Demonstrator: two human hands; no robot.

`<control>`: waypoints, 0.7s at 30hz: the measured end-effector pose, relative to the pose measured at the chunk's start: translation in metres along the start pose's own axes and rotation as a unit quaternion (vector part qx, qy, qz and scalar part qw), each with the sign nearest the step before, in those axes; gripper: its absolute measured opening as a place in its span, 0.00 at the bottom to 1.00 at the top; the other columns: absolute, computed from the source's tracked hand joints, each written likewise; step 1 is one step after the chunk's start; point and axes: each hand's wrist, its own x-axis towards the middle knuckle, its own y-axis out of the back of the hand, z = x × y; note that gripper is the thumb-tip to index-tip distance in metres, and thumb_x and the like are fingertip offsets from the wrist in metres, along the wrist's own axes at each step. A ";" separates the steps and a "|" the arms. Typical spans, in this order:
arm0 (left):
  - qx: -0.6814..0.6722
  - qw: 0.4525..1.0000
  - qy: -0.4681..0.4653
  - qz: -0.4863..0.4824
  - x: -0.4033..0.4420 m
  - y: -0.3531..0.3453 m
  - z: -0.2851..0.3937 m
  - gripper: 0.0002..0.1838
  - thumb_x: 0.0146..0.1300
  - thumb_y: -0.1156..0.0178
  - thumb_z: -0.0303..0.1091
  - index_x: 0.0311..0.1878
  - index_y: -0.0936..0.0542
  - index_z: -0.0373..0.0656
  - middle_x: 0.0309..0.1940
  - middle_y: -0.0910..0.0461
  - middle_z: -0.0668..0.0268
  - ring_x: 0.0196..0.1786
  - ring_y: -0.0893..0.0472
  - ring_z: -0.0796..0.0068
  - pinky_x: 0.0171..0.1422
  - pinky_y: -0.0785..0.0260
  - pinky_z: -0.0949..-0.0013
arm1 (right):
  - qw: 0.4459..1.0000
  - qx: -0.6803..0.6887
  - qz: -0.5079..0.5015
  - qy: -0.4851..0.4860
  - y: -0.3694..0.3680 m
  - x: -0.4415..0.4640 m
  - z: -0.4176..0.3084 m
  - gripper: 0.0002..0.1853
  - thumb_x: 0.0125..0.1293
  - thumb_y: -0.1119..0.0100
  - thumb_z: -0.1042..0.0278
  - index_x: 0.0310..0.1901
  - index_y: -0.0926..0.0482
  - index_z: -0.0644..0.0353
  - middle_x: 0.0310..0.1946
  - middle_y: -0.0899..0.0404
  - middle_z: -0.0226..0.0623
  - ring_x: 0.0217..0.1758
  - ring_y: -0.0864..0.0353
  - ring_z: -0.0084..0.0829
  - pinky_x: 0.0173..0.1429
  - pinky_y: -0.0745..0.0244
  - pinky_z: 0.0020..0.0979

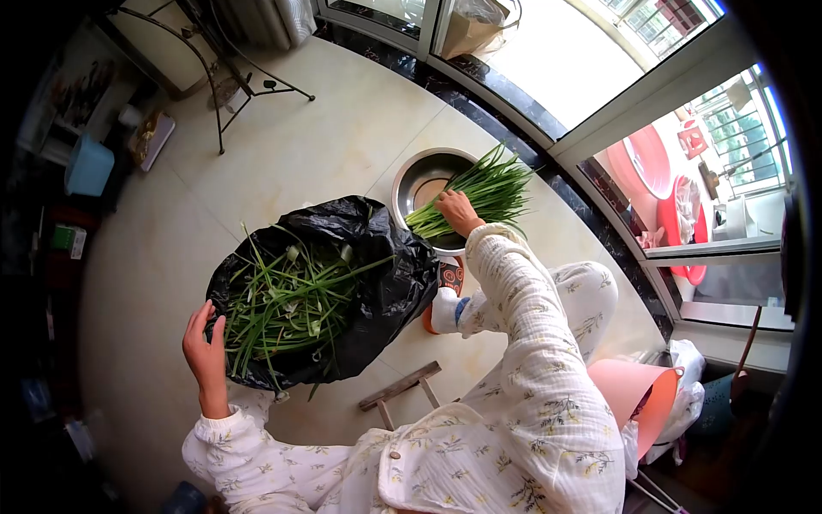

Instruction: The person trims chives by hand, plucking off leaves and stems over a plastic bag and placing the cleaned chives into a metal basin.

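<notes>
The long green stalks (497, 190) lie in a neat bundle across the metal basin (416, 183), which stands on the tiled floor (342, 116) near its edge along the dark stone border (430, 79); their leafy ends spill over the basin's rim on that side, while the cut ends point toward the black plastic bag (390, 265). The right hand (459, 212) rests on the bundle nearer the cut ends, fingers bent; whether it is gripping stalks or only pressing on them, I cannot tell. The left hand (205, 349) is loose, fingers parted, at the bag's outer edge, away from the basin. To handle the bundle well, keep the stalks parallel and the cut ends level, and work with a light, flat touch, since tight pinching would probably bruise the leaves. Leave the overhanging tips free of the rim so they do not crease. The loose, tangled greens (291, 300) in the bag are best kept apart from the ordered bundle, as the bag's mouth lies right beside the basin. Mind the shoe (451, 274) at the basin's near rim, too: a nudge could shift it.
</notes>
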 end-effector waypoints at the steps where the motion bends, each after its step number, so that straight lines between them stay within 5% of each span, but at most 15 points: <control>1: 0.005 1.000 0.007 0.004 0.001 -0.001 -0.003 0.16 0.58 0.39 0.25 0.51 0.23 0.33 0.44 0.19 0.56 0.46 0.20 0.64 0.54 0.31 0.69 | 1.000 0.000 -0.006 0.004 -0.006 0.001 -0.004 0.08 0.57 0.48 0.71 0.37 0.20 0.52 0.36 0.25 0.33 0.48 0.26 0.36 0.49 0.31 0.36; 4: 0.020 1.000 0.019 0.012 0.000 0.004 -0.008 0.16 0.59 0.39 0.26 0.51 0.23 0.33 0.44 0.19 0.56 0.47 0.20 0.64 0.55 0.31 0.69 | 0.997 0.048 0.004 -0.058 -0.008 0.009 -0.015 0.09 0.57 0.46 0.70 0.40 0.21 0.53 0.37 0.25 0.35 0.49 0.26 0.38 0.50 0.31 0.38; 7: 0.039 0.999 0.019 0.025 0.000 0.014 -0.005 0.17 0.59 0.38 0.28 0.51 0.23 0.34 0.46 0.20 0.56 0.49 0.20 0.61 0.55 0.31 0.67 | 0.972 0.192 0.123 -0.053 0.019 0.033 -0.020 0.11 0.58 0.44 0.71 0.43 0.23 0.56 0.38 0.24 0.38 0.48 0.25 0.41 0.49 0.29 0.39; 13: 0.040 0.998 0.024 0.044 -0.017 0.029 -0.017 0.20 0.57 0.37 0.32 0.53 0.23 0.36 0.48 0.21 0.56 0.51 0.21 0.58 0.56 0.31 0.65 | 0.865 0.424 0.267 -0.041 0.154 0.095 -0.078 0.07 0.64 0.47 0.74 0.42 0.22 0.61 0.37 0.21 0.39 0.40 0.20 0.36 0.46 0.25 0.31; 17: 0.064 0.995 0.065 0.028 -0.038 0.038 -0.030 0.24 0.55 0.35 0.35 0.54 0.26 0.36 0.46 0.21 0.55 0.46 0.21 0.59 0.51 0.30 0.64 | 0.867 0.416 0.252 0.114 0.254 0.082 -0.172 0.07 0.63 0.46 0.77 0.43 0.23 0.61 0.37 0.22 0.39 0.40 0.22 0.39 0.45 0.26 0.32; 21: 0.072 0.992 0.105 0.004 -0.061 0.042 -0.040 0.18 0.57 0.34 0.43 0.31 0.29 0.39 0.20 0.23 0.60 0.23 0.24 0.62 0.31 0.32 0.62 | 0.869 0.326 0.165 0.332 0.277 0.038 -0.266 0.06 0.59 0.43 0.74 0.39 0.24 0.61 0.38 0.24 0.37 0.41 0.25 0.39 0.44 0.28 0.36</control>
